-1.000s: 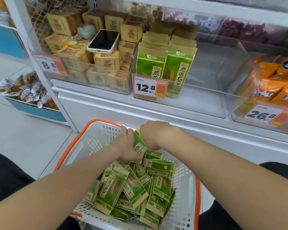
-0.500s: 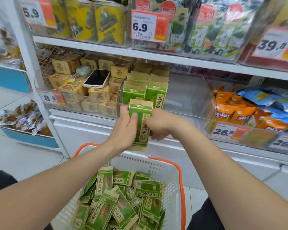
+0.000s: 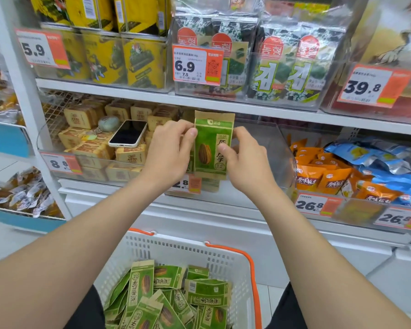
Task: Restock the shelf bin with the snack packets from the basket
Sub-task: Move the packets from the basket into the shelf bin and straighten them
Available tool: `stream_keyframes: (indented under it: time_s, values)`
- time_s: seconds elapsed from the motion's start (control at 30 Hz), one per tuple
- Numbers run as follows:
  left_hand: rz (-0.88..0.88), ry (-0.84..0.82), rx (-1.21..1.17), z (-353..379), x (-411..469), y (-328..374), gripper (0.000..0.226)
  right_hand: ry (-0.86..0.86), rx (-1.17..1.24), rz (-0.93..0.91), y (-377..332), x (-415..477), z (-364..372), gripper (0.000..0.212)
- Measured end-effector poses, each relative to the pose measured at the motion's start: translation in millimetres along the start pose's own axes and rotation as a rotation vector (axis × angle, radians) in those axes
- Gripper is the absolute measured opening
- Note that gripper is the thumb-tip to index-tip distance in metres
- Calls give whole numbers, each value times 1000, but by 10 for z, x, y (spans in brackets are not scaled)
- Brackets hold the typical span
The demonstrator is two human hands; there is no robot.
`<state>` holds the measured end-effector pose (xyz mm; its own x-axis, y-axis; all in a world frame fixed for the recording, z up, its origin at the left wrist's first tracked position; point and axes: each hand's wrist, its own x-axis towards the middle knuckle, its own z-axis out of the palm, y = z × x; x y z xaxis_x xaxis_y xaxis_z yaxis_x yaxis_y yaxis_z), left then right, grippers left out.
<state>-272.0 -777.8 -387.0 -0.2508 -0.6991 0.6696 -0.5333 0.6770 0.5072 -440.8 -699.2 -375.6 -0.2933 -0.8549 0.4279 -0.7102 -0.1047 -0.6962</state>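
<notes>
Lifted higher, the snack packet (image 3: 210, 148) stands upright, top up, pinched by left hand (image 3: 169, 153) and right hand (image 3: 244, 162).

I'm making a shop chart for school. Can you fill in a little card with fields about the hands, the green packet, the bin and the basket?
left hand: pinches the green packet on its left side
right hand: pinches its right side
green packet: upright, at the front of the clear shelf bin
basket: white, orange rim, below the hands
loose packets: many, piled in the basket
phone: lying on tan packs in the next bin
</notes>
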Motion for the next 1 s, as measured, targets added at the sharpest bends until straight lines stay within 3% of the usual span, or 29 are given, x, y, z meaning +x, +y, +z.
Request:
stream_keyframes:
  time_s: [0.07, 0.13, 0.33, 0.53, 0.83, 1.0]
  values:
    - [53, -21, 181, 15, 8, -57, 24, 53, 2, -14, 2, 23, -75, 10]
    - [59, -114, 273, 10, 17, -105, 40, 84, -1, -3, 30, 50, -98, 13]
    - [13, -388, 415, 70, -52, -279, 72, -51, -181, 120, 199, 54, 60, 14]
    - [38, -360, 457, 145, -99, -310, 76, -189, -487, 221, 201, 67, 382, 22]
    - [-33, -366, 404, 158, -122, -307, 75, -285, -486, 354, 97, 95, 448, 32]
    - [77, -218, 472, 211, -159, -265, 71, -337, -514, 306, 110, 83, 417, 9]
